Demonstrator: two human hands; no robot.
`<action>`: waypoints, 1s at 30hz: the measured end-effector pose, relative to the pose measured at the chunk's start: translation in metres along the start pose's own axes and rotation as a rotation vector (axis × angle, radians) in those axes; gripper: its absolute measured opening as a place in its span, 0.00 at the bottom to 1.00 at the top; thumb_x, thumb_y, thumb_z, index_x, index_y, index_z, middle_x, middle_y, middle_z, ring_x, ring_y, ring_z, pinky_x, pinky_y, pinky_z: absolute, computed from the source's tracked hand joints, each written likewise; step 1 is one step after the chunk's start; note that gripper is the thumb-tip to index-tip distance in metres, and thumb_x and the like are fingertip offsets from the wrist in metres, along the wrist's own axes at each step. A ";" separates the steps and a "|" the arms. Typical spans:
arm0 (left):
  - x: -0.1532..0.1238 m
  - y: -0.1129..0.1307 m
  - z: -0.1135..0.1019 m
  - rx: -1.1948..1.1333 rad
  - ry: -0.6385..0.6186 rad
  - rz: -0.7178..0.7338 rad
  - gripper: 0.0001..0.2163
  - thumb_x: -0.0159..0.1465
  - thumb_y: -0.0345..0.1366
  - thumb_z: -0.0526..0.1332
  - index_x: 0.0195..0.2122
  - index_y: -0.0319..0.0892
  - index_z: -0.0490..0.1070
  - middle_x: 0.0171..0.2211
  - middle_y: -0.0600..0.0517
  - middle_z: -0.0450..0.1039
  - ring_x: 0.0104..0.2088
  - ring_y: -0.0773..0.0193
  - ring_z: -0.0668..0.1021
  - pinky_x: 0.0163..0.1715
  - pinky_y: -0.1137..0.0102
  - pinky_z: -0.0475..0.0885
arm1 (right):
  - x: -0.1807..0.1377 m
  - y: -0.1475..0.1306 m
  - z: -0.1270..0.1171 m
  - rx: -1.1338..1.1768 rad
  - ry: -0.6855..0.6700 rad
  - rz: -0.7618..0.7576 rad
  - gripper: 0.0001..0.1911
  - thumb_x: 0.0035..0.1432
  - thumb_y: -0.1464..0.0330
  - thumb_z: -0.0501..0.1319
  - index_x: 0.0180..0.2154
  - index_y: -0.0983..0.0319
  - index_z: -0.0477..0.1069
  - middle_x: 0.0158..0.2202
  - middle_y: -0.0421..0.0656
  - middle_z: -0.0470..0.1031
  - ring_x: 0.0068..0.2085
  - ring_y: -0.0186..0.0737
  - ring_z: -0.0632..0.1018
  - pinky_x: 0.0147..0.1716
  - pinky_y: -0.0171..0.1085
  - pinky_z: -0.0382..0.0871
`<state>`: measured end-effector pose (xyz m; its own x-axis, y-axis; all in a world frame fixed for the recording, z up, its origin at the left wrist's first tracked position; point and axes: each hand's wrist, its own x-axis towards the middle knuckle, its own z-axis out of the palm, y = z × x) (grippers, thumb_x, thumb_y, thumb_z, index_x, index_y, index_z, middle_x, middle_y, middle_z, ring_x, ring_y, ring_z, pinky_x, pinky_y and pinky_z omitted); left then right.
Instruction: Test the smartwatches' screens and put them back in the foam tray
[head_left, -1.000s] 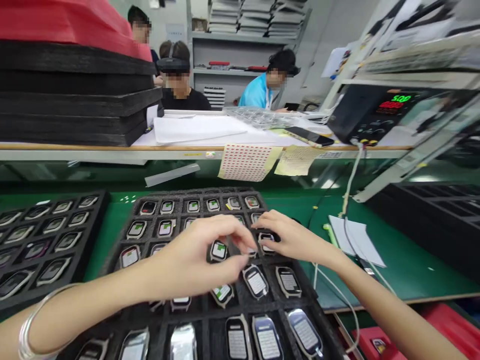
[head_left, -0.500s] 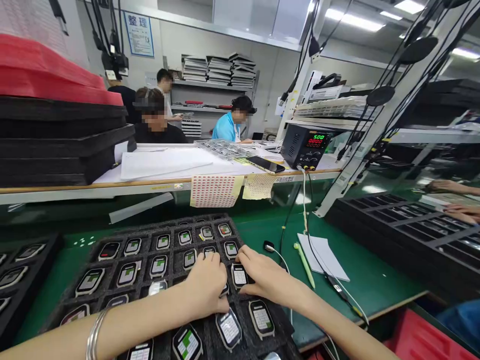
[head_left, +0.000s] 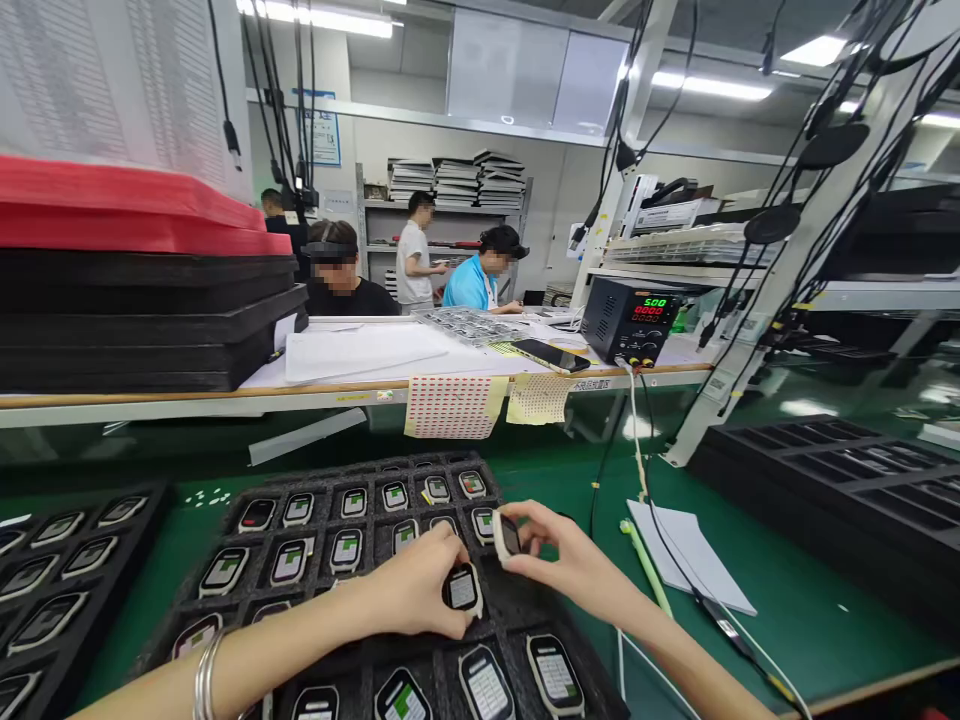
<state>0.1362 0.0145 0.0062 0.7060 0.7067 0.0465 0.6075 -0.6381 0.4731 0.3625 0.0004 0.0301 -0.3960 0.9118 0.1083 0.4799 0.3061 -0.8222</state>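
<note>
My right hand [head_left: 551, 548] pinches a smartwatch body [head_left: 508, 536] by its edges, lifted and tilted above the right side of a black foam tray [head_left: 517, 610]. Fingers of my left hand [head_left: 429, 582] are closed round another strapless smartwatch [head_left: 462, 590] beside it, low over the tray; whether it has left its slot I cannot tell. More lit watches sit in slots around both hands, such as one with a white grid screen [head_left: 486, 682] in front and one with a green patch [head_left: 346, 549] to the left. My left forearm hides several slots.
Another watch tray [head_left: 97, 590] lies at the left. On the right are a white paper pad [head_left: 694, 555], a green pen [head_left: 646, 568], cables and a large black tray [head_left: 825, 500]. A power supply [head_left: 630, 320] and phone [head_left: 551, 355] stand on the shelf. People sit and stand beyond.
My right hand has raised a smartwatch out of its slot in the tray. My left hand now shows a watch between its fingers. The camera view has shifted, and a person behind stands farther right.
</note>
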 end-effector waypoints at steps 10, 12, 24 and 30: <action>-0.064 -0.001 -0.044 -1.221 0.409 -0.188 0.19 0.49 0.24 0.64 0.41 0.41 0.63 0.38 0.51 0.69 0.38 0.66 0.72 0.38 0.72 0.65 | 0.019 -0.039 0.044 0.780 -0.024 0.020 0.25 0.49 0.68 0.70 0.46 0.62 0.61 0.38 0.46 0.72 0.23 0.29 0.70 0.18 0.28 0.64; -0.077 -0.002 -0.047 -1.342 0.445 -0.251 0.19 0.50 0.23 0.63 0.43 0.42 0.63 0.40 0.50 0.71 0.38 0.66 0.72 0.39 0.72 0.65 | 0.024 -0.046 0.056 0.800 -0.108 0.041 0.27 0.49 0.69 0.70 0.47 0.62 0.60 0.37 0.47 0.73 0.21 0.29 0.71 0.14 0.27 0.63; -0.099 -0.023 -0.043 -1.612 0.493 -0.263 0.23 0.49 0.26 0.59 0.49 0.39 0.67 0.43 0.45 0.72 0.44 0.55 0.73 0.43 0.64 0.67 | 0.046 -0.061 0.090 0.740 -0.066 -0.100 0.12 0.58 0.67 0.60 0.44 0.61 0.64 0.35 0.45 0.74 0.20 0.32 0.73 0.12 0.26 0.61; -0.098 -0.012 -0.037 -1.581 0.452 -0.227 0.23 0.55 0.25 0.58 0.54 0.39 0.61 0.42 0.43 0.72 0.43 0.52 0.76 0.46 0.55 0.69 | 0.044 -0.055 0.097 0.631 0.063 -0.086 0.09 0.61 0.65 0.59 0.41 0.61 0.64 0.32 0.43 0.75 0.16 0.27 0.69 0.11 0.25 0.55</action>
<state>0.0460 -0.0356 0.0285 0.3331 0.9419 -0.0422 -0.4683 0.2041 0.8597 0.2433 -0.0028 0.0259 -0.3570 0.9113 0.2050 -0.1120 0.1762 -0.9780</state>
